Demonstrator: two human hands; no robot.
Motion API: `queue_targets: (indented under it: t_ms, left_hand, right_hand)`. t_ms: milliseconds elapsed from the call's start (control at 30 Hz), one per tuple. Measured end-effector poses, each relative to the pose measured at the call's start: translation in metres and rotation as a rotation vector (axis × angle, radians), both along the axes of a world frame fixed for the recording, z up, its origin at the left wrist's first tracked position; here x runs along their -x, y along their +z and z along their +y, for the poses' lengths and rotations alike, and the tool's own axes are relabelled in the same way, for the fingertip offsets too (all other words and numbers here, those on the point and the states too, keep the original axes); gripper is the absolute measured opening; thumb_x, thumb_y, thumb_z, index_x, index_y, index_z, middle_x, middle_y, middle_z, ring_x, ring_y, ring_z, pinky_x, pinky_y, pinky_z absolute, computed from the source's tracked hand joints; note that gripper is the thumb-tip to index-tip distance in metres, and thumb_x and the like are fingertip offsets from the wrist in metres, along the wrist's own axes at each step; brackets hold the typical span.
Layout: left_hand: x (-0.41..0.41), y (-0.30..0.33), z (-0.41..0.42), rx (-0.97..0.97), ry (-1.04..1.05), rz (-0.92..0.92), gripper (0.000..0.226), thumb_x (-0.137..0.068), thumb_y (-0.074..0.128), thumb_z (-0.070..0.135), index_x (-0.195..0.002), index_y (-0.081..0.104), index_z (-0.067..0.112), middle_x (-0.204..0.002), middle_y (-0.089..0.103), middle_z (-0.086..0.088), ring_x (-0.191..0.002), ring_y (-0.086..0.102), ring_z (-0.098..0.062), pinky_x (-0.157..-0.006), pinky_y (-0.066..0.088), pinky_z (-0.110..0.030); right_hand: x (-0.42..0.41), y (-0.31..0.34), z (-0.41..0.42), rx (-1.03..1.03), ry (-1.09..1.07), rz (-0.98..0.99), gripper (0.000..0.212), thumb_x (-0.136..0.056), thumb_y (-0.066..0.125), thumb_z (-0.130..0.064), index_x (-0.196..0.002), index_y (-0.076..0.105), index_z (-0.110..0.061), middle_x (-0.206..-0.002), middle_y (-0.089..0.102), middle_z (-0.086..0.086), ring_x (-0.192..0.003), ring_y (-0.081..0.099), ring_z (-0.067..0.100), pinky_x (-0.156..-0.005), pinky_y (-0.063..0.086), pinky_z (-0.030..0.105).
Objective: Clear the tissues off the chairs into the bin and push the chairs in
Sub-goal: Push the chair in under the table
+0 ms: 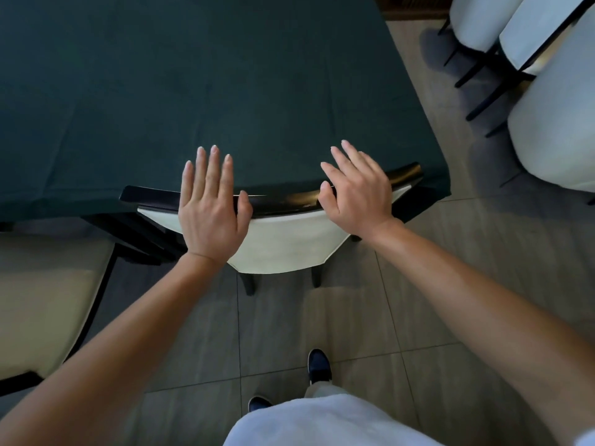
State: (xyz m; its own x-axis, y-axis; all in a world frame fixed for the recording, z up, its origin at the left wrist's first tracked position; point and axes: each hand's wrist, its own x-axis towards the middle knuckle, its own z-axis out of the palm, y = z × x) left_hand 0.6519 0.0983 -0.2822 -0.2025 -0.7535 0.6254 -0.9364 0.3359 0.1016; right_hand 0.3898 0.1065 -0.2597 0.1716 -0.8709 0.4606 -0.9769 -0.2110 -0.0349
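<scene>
A chair (283,239) with a white padded back and a glossy black top rail stands right in front of me, its seat hidden under the table. My left hand (209,207) lies over the left part of the rail with straight, spread fingers. My right hand (357,191) is over the right part of the rail, fingers also straight. Neither hand holds anything. No tissue or bin is in view.
A table under a dark green cloth (193,91) fills the upper left. A cream-seated chair (42,310) stands at my left, out from the table. Several white chairs (553,123) crowd the upper right. Grey tiled floor (434,252) lies around my feet.
</scene>
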Motion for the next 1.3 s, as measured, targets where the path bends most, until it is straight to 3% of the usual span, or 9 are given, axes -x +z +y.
queue_targets:
  t_ms: [200, 367, 500, 767, 1000, 1100, 1300]
  left_hand:
    - [0.024, 0.006, -0.001, -0.039, 0.033, -0.029, 0.048, -0.106, 0.039, 0.032, -0.139, 0.062, 0.005, -0.158, 0.043, -0.019, -0.152, 0.033, -0.038, -0.125, 0.024, -0.054]
    - [0.016, 0.005, 0.006, -0.111, 0.001, -0.049, 0.052, -0.11, 0.034, 0.038, -0.14, 0.061, 0.005, -0.161, 0.041, -0.015, -0.156, 0.024, -0.035, -0.126, 0.018, -0.056]
    - [0.019, 0.004, 0.004, -0.171, 0.063, -0.092, 0.055, -0.109, 0.03, 0.04, -0.148, 0.052, 0.008, -0.167, 0.028, -0.015, -0.159, 0.008, -0.033, -0.127, 0.003, -0.058]
    - [0.034, 0.012, -0.013, -0.166, 0.092, -0.096, 0.051, -0.109, 0.028, 0.036, -0.146, 0.054, 0.014, -0.168, 0.029, -0.01, -0.159, 0.011, -0.035, -0.126, 0.009, -0.058]
    - [0.033, 0.043, -0.085, -0.154, 0.116, -0.096, 0.05, -0.11, 0.024, 0.036, -0.145, 0.055, 0.018, -0.168, 0.029, -0.007, -0.158, 0.01, -0.037, -0.126, 0.008, -0.058]
    - [0.024, 0.043, -0.103, -0.105, 0.128, -0.093, 0.048, -0.108, 0.026, 0.033, -0.142, 0.058, 0.021, -0.166, 0.033, -0.005, -0.158, 0.014, -0.038, -0.126, 0.011, -0.059]
    - [-0.044, 0.022, -0.098, -0.109, 0.087, -0.089, 0.048, -0.106, 0.029, 0.029, -0.135, 0.066, 0.02, -0.162, 0.041, -0.005, -0.157, 0.017, -0.039, -0.124, 0.013, -0.061]
  right_hand:
    - [0.019, 0.002, -0.01, -0.014, -0.029, -0.028, 0.043, -0.092, 0.048, -0.029, -0.113, 0.077, -0.006, -0.132, 0.068, 0.018, -0.137, 0.053, 0.035, -0.113, 0.041, 0.046]
    - [0.018, -0.001, -0.007, 0.02, -0.024, -0.035, 0.042, -0.092, 0.048, -0.03, -0.11, 0.078, -0.006, -0.123, 0.073, 0.016, -0.135, 0.056, 0.035, -0.117, 0.036, 0.05]
    - [0.021, -0.004, -0.012, 0.08, -0.013, -0.082, 0.039, -0.088, 0.051, -0.028, -0.105, 0.079, -0.006, -0.117, 0.075, 0.015, -0.128, 0.062, 0.034, -0.11, 0.044, 0.048]
    - [0.034, -0.003, -0.036, 0.157, 0.002, -0.117, 0.032, -0.085, 0.056, -0.025, -0.096, 0.081, -0.009, -0.104, 0.079, 0.009, -0.11, 0.072, 0.028, -0.094, 0.053, 0.039]
    - [0.027, 0.037, -0.105, -0.072, -0.088, -0.056, 0.049, -0.092, 0.032, -0.037, -0.081, 0.076, -0.016, -0.081, 0.075, 0.0, -0.085, 0.067, 0.022, -0.08, 0.046, 0.038]
    - [0.018, 0.042, -0.112, -0.07, -0.108, -0.113, 0.045, -0.091, 0.034, -0.034, -0.066, 0.068, -0.015, -0.064, 0.064, 0.0, -0.067, 0.058, 0.023, -0.07, 0.04, 0.035]
    - [-0.055, 0.022, -0.081, -0.11, -0.1, -0.129, 0.041, -0.093, 0.035, -0.03, -0.068, 0.064, -0.014, -0.074, 0.067, 0.004, -0.079, 0.063, 0.027, -0.073, 0.042, 0.042]
